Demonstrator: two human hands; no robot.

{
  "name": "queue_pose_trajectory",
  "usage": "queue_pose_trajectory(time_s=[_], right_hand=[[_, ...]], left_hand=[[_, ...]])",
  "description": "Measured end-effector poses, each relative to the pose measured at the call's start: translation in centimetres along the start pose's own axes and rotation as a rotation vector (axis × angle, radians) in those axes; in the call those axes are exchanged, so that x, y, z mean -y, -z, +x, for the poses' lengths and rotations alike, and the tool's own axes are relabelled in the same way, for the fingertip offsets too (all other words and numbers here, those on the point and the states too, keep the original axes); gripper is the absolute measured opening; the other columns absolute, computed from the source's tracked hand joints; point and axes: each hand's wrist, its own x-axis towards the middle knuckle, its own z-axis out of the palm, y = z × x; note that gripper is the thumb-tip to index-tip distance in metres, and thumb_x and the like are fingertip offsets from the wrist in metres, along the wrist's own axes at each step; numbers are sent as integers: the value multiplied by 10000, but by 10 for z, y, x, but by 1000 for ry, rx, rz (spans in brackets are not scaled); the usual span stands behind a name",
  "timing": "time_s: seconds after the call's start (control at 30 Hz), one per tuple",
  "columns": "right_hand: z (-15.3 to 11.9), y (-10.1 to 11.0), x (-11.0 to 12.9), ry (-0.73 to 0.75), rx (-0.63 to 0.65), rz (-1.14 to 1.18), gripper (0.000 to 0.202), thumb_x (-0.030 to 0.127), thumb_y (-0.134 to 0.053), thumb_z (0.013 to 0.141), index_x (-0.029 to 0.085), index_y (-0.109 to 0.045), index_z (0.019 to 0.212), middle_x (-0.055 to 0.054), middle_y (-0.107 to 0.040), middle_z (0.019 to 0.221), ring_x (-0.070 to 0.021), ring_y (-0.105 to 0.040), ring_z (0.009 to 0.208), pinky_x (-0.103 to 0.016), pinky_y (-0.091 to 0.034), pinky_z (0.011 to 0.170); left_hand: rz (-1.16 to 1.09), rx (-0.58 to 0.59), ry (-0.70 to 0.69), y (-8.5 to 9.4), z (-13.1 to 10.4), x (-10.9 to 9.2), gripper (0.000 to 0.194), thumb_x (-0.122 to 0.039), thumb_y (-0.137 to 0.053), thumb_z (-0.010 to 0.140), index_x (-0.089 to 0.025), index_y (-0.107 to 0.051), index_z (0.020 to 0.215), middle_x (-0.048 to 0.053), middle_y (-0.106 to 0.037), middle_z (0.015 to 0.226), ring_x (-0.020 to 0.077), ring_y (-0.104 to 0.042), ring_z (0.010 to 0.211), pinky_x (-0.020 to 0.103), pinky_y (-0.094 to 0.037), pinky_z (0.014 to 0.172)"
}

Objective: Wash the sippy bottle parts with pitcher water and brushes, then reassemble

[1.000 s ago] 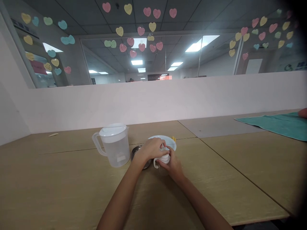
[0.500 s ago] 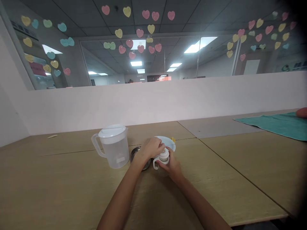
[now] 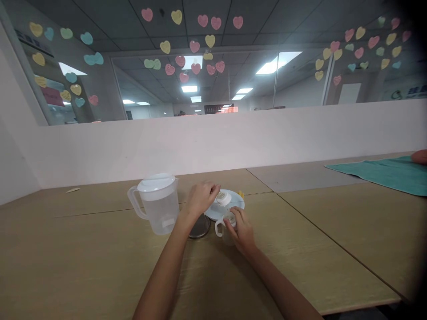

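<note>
My left hand (image 3: pixel 202 197) pinches a white bottle cap (image 3: pixel 223 198), tilted in the air over a pale blue plate (image 3: pixel 211 212). My right hand (image 3: pixel 242 227) is wrapped round a clear bottle (image 3: pixel 228 235) with a white handle on its left side; the bottle's mouth is uncovered and faces up. A round metal dish (image 3: pixel 200 227) lies under my left wrist, partly hidden by it. Left of my left arm stands a clear plastic pitcher (image 3: pixel 162 211) with a white lid and handle, holding clear liquid.
Something small and yellow (image 3: pixel 241 194) shows at the plate's far edge. A teal cloth (image 3: pixel 383 172) lies at the right, with another person's hand (image 3: pixel 419 157) on it. A thin flat piece (image 3: pixel 72 190) lies far left. A white wall with a window runs behind the table.
The white cap has come off the bottle. My left hand has lifted it up and away to the left, while my right hand still holds the bottle in nearly the same place.
</note>
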Motion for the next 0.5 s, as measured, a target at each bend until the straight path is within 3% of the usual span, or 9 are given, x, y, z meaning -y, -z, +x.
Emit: queue_pose_trajectory(time_s=[0.17,0.3,0.5], right_hand=[[-3,3,4,14,-101,67,285,305,-477,835,168,-470,1084,-148,-531,1201,-219,-495,1127,-390,-431,914],[-1,9,8,141,-21,48,209,272,-455,832,182,-544,997,-138,-541,1207,-234,-499,1127,-423,-418,919],[2,10,10,232,-5,-42,423,241,-429,844,177,-446,1261,-120,-501,1267,-232,-435,1194,-431,-373,961]], left_hand=[[-42,-112,26,6,0,-1,401,-373,-292,908,-181,-551,671,15,-582,690,124,-498,628,241,-277,568],[-68,-194,43,9,1,-3,375,-376,-304,908,-180,-520,674,6,-537,673,114,-479,620,233,-293,581],[-119,-262,22,14,-2,-9,364,-376,-300,913,-180,-507,686,0,-524,695,101,-468,622,222,-307,588]])
